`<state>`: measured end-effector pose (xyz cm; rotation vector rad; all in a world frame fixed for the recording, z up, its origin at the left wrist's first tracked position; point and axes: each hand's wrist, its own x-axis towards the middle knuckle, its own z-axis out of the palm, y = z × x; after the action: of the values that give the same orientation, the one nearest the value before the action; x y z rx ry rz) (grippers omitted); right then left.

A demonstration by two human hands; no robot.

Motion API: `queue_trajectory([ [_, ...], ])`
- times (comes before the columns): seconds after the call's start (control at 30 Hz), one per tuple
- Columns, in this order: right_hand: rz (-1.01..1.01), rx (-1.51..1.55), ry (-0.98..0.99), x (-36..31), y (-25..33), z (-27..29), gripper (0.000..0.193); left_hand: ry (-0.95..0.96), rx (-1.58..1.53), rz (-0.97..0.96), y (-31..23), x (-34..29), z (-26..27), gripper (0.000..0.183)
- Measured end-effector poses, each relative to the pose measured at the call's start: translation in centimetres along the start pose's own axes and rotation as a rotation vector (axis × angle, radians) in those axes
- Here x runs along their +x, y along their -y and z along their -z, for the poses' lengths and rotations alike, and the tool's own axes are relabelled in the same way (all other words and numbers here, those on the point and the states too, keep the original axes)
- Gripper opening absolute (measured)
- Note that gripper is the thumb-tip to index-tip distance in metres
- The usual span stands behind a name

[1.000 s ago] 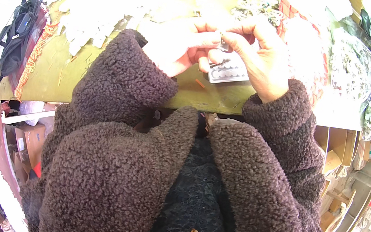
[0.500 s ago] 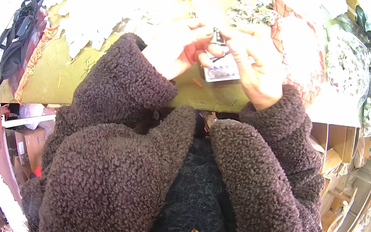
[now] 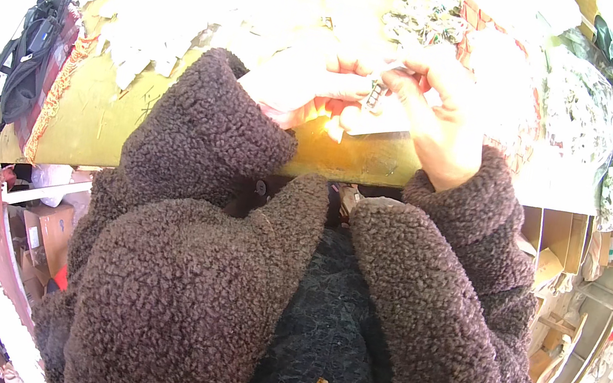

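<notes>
My two hands meet over the table. Between their fingertips sits a small black-and-silver banded cylinder, whose kind I cannot make out. My left hand comes at it from the left, its fingers closed in a pinch. My right hand pinches its upper end, thumb and forefinger pressed together. A bright warm glow lies by the left fingertips, and its source is hidden. Below the cylinder shows the edge of a pale flat pack, partly covered by my hands. Strong glare washes out much of both hands.
The olive-green tabletop carries torn white sheets on the left. Red netting and clear bags of pale-green stuff lie to the right. A black bag hangs at the far left. Cardboard boxes stand below.
Both hands have shifted slightly right, and the cylinder is lower and tilted. A warm glow now shows at the left fingertips. My hands cover more of the pale pack.
</notes>
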<state>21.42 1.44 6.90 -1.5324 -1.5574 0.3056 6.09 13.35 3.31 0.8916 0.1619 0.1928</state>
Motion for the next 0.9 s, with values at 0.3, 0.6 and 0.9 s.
queue_trajectory([
  [0.3,0.293,-0.012,-0.081,-0.6,-0.4,-1.4,0.017,-0.127,-0.217,-0.142,1.0,0.1,-0.1,0.02],
  [0.6,0.537,-0.214,-0.191,0.1,-0.6,-0.6,0.014,-0.309,0.428,-0.183,0.3,-0.2,-2.3,0.027],
  [0.9,0.34,-0.125,-0.18,-1.9,-0.1,-1.9,0.014,-0.373,0.398,-0.193,1.9,-0.2,-2.1,0.025],
])
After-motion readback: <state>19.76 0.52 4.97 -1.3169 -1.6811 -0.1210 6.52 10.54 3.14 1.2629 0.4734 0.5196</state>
